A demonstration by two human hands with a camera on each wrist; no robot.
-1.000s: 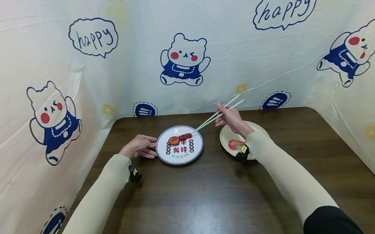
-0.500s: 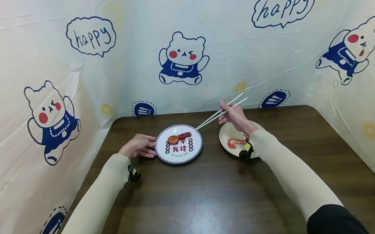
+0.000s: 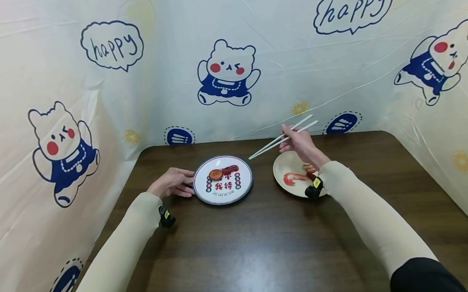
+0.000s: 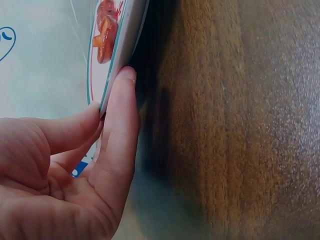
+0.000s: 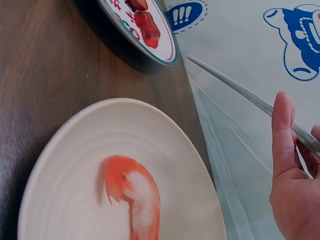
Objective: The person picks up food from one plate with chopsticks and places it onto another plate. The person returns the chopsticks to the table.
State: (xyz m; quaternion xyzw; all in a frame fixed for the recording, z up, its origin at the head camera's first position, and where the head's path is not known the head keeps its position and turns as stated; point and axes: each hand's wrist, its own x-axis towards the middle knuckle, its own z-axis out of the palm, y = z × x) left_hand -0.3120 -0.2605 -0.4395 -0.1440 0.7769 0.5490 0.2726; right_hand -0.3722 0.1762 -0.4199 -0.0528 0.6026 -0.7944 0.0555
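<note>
In the head view, my left hand (image 3: 172, 183) is at the left edge of a round white plate (image 3: 201, 177) with a dark rim and printed characters. The left wrist view shows the thumb at the rim and fingers under it, pinching the plate. A round orange-brown slice (image 3: 215, 175) and a reddish-brown glazed piece (image 3: 230, 169) lie on it. My right hand (image 3: 302, 143) grips a pair of pale chopsticks (image 3: 267, 148), their tips close together just beyond the white plate's right edge. Below that hand lies a cream plate (image 3: 279, 167) with a shrimp (image 3: 293, 178).
More food (image 3: 310, 168), tan and dark red, sits on the cream plate, partly hidden by the right wrist. Both plates stand on a brown wooden table (image 3: 233, 245). A printed curtain (image 3: 277, 61) with bears surrounds the table's back and sides.
My right hand has moved to the right with the chopsticks, whose tips have left the white plate by the reddish-brown piece. More of the cream plate's food shows. The left hand stays at the plate.
</note>
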